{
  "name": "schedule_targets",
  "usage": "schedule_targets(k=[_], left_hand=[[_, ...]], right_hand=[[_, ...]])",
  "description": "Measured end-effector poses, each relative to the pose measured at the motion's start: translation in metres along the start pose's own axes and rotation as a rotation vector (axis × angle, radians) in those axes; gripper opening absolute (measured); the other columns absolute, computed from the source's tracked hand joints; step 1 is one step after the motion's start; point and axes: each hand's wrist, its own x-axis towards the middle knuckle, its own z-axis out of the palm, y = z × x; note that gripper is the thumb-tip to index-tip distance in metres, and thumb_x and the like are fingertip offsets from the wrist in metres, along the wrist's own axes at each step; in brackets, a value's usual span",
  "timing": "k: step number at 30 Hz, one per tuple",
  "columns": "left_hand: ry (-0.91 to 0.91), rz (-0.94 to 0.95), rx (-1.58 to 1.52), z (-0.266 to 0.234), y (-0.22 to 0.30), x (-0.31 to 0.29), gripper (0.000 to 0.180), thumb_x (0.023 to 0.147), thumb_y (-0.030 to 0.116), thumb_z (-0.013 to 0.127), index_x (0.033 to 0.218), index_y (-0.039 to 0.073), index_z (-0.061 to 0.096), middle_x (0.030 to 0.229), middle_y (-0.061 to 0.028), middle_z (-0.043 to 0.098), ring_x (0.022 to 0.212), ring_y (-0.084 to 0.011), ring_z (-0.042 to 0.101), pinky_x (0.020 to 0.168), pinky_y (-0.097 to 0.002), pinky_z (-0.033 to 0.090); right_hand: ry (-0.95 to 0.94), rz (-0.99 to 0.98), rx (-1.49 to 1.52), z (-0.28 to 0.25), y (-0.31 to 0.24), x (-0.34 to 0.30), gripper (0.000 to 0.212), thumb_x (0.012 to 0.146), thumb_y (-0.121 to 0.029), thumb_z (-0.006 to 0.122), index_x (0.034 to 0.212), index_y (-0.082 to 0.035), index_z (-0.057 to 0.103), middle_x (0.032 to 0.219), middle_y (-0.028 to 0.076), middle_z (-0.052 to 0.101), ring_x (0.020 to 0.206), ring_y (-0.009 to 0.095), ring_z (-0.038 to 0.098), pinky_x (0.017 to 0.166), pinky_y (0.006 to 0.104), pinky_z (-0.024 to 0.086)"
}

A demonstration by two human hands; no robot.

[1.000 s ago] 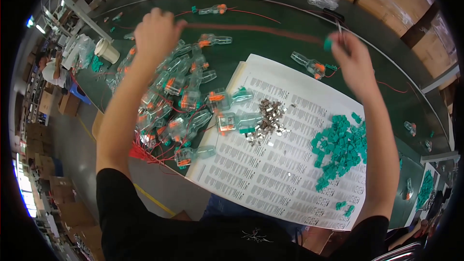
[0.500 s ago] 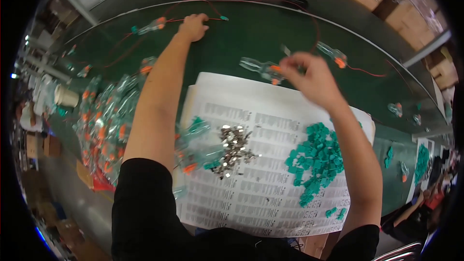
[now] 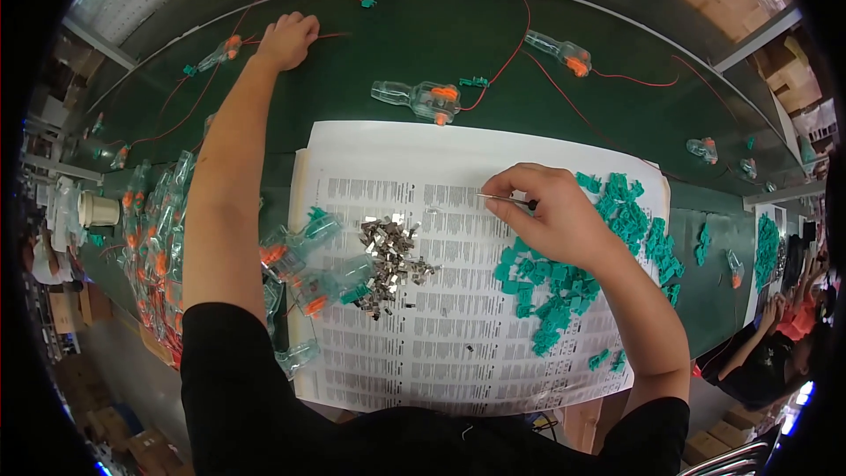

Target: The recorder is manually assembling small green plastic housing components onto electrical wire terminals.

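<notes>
My left hand (image 3: 293, 40) is at the far left of the green work surface, fingers closed around a thin red wire (image 3: 331, 35) that sticks out to its right. Beside it lies a clear bottle-shaped housing with orange parts (image 3: 220, 54). My right hand (image 3: 548, 216) hovers over the printed white sheet, pinching a thin metal tool (image 3: 499, 197) with a dark end; its exact kind is unclear. Beyond that hand rests another clear housing (image 3: 419, 99), with a small green clip (image 3: 473, 82) by its red wire. Green plastic pieces (image 3: 555, 286) lie below my right hand.
Small silver metal pieces (image 3: 388, 260) are heaped on the left half of the printed sheet (image 3: 432, 348). Many clear housings (image 3: 159, 229) pile up at left. One more housing (image 3: 561, 53) lies farther right. A person (image 3: 767, 348) sits at the right edge.
The view has shifted, so things appear farther left and higher. My right hand has come back from beside the middle housing to above the sheet. My left hand remains at the wire.
</notes>
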Motion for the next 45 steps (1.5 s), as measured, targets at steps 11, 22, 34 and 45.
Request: schedule_targets(k=[11, 22, 34, 45], left_hand=[[0.09, 0.359, -0.926, -0.143, 0.258, -0.115, 0.014, 0.098, 0.012, 0.061, 0.11, 0.006, 0.06, 0.105, -0.0163, 0.074, 0.098, -0.0378, 0.072, 0.079, -0.0469, 0.056], [0.03, 0.442, -0.65, -0.21, 0.315, -0.17, 0.023, 0.093, 0.016, 0.066, 0.115, 0.01, 0.062, 0.09, -0.0134, 0.073, 0.076, -0.0363, 0.071, 0.07, -0.0496, 0.053], [0.607, -0.287, 0.257, -0.105, 0.055, -0.16, 0.03, 0.097, 0.037, 0.057, 0.106, 0.013, 0.073, 0.097, -0.0079, 0.073, 0.101, -0.0292, 0.066, 0.087, -0.0484, 0.049], [0.252, -0.842, -1.333, -0.214, -0.155, -0.171, 0.047, 0.101, 0.047, 0.051, 0.115, 0.007, 0.07, 0.124, -0.0143, 0.069, 0.105, -0.0247, 0.063, 0.094, -0.0389, 0.049]], right_hand=[[0.479, 0.113, 0.445, 0.02, -0.035, 0.013, 0.025, 0.101, -0.017, 0.066, 0.118, 0.001, 0.069, 0.094, 0.002, 0.071, 0.069, 0.003, 0.057, 0.054, 0.0172, 0.038], [1.042, -0.384, -0.827, -0.064, -0.041, -0.113, 0.022, 0.103, -0.018, 0.062, 0.104, 0.003, 0.07, 0.089, 0.007, 0.067, 0.059, 0.006, 0.047, 0.056, 0.0233, 0.037], [1.152, -0.625, 1.142, -0.189, 0.002, -0.35, 0.02, 0.106, -0.014, 0.054, 0.099, 0.004, 0.058, 0.081, 0.004, 0.045, 0.05, 0.012, 0.03, 0.051, 0.0284, 0.028], [1.189, -0.054, 1.041, -0.143, 0.016, -0.311, 0.018, 0.11, -0.013, 0.049, 0.104, 0.001, 0.058, 0.092, 0.005, 0.058, 0.048, 0.008, 0.031, 0.05, 0.0256, 0.032]])
